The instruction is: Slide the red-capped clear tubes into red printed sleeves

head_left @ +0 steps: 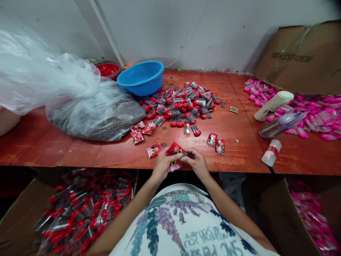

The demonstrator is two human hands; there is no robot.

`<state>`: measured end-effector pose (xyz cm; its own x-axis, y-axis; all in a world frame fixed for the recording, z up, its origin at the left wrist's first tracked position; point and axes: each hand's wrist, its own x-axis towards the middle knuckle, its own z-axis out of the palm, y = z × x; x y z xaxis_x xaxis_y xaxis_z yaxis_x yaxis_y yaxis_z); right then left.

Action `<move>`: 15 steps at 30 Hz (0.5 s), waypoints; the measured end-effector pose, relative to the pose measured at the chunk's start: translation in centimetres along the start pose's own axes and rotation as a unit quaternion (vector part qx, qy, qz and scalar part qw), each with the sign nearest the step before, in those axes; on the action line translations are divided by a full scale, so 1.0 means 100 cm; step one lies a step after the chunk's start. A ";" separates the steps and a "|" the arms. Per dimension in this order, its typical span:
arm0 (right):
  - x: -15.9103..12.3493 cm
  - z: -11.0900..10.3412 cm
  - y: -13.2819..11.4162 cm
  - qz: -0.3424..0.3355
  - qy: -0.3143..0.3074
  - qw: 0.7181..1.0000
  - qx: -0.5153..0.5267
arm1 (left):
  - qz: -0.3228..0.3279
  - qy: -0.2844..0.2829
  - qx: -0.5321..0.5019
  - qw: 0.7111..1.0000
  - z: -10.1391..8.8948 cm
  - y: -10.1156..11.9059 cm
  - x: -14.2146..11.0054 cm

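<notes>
At the front edge of the table, my left hand point(162, 165) is closed on a red printed packet point(175, 147). My right hand point(196, 162) pinches a small dark-filled container point(183, 153) at the packet's side; fingers hide most of it. Another red packet point(154, 150) lies just left of my left hand, with several more packets point(136, 136) behind it. Two filled red packets point(220, 146) rest to the right of my hands. Beyond them is a pile of small clear containers point(174, 113) with red ends and dark contents.
A blue basin point(141, 76) and a clear bag of dark beads point(106, 113) stand behind left. Pink-ended containers point(314, 117), a cardboard box point(301, 57), a white cylinder point(274, 105) and a tape-like roll point(271, 153) are at right. Below the table, a box holds red-ended containers point(85, 209).
</notes>
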<state>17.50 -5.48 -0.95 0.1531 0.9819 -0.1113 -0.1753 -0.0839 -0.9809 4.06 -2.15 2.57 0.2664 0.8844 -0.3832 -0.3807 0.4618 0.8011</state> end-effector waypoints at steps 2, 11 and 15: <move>-0.001 -0.004 0.001 0.004 0.010 1.000 -0.013 | -0.016 -0.008 0.004 1.000 0.000 -0.003 0.003; 0.005 -0.082 -0.003 -0.060 0.252 0.924 -0.281 | -0.122 0.020 -0.110 0.986 -0.011 0.006 0.012; 0.001 -0.061 -0.006 -0.107 0.178 0.931 -0.302 | -0.100 0.024 -0.103 0.989 -0.011 0.001 0.013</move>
<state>23.55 -6.34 -1.38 0.4522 0.8782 0.1560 0.4573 -0.0781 -0.8858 3.38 -0.91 1.66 0.3139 0.7742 -0.5497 -0.4993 0.6270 0.5980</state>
